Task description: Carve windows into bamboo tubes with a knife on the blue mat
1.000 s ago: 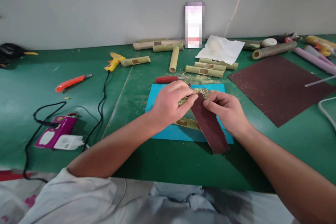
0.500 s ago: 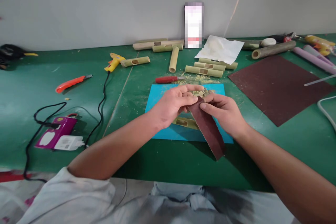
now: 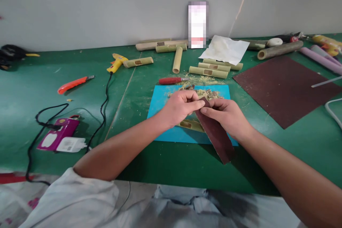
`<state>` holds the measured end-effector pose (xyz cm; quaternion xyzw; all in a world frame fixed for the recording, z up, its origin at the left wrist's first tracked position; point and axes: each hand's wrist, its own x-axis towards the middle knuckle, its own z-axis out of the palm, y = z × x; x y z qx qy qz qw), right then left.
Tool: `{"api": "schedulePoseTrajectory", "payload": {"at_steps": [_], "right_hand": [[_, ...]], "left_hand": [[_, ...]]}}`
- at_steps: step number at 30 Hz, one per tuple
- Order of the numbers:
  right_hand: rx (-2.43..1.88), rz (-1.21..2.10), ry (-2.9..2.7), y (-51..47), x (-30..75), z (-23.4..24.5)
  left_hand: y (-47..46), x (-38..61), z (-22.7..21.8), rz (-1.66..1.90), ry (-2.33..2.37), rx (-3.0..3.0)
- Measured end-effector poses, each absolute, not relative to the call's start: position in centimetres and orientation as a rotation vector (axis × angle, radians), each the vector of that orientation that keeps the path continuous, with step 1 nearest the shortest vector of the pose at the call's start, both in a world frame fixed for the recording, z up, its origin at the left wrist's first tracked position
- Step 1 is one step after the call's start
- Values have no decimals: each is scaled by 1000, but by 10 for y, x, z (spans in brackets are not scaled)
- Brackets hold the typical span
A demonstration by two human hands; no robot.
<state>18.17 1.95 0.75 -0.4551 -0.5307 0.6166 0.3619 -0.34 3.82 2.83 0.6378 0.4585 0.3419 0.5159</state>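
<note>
Both hands pinch the upper end of a dark red-brown sandpaper strip (image 3: 216,131), which hangs down toward the table's front edge. My left hand (image 3: 181,106) grips its top from the left, fingers curled and thumb on the paper. From the right, my right hand (image 3: 226,115) holds it just below, thumb lying on its face. Under the strip, a notched bamboo tube (image 3: 191,125) lies on a blue sheet (image 3: 171,137), partly covered by my left hand and the strip. Behind my fingers is a pile of bamboo shavings (image 3: 211,94).
A red-handled knife (image 3: 171,80) lies behind the blue sheet, near several notched bamboo tubes (image 3: 208,72). A large sandpaper sheet (image 3: 288,92) is at right. On the left are an orange utility knife (image 3: 73,84), a yellow glue gun (image 3: 116,64) and a purple power strip (image 3: 62,131) with cords.
My left fingers, stretched out before, have curled in onto the strip's top end. The strip's lower end has swung slightly right.
</note>
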Motion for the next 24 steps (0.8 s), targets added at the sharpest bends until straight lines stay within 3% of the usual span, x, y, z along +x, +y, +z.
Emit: {"api": "schedulePoseTrajectory", "payload": {"at_steps": [9,15,17,24], "right_hand": [[-1277,1606,-1428,18,180,13],[-1312,1633,-1357,19,182,14],[-1357,1625,-1236,22,184,13],[-1418,1319,-1046,45,200,11]], "left_hand": [[40,-2,23,828,1130,1818],[67,-34,26,1335,1369,1681],[73,-44,32,1361,1412,1697],[66,-57,47,1316,1396,1566]]}}
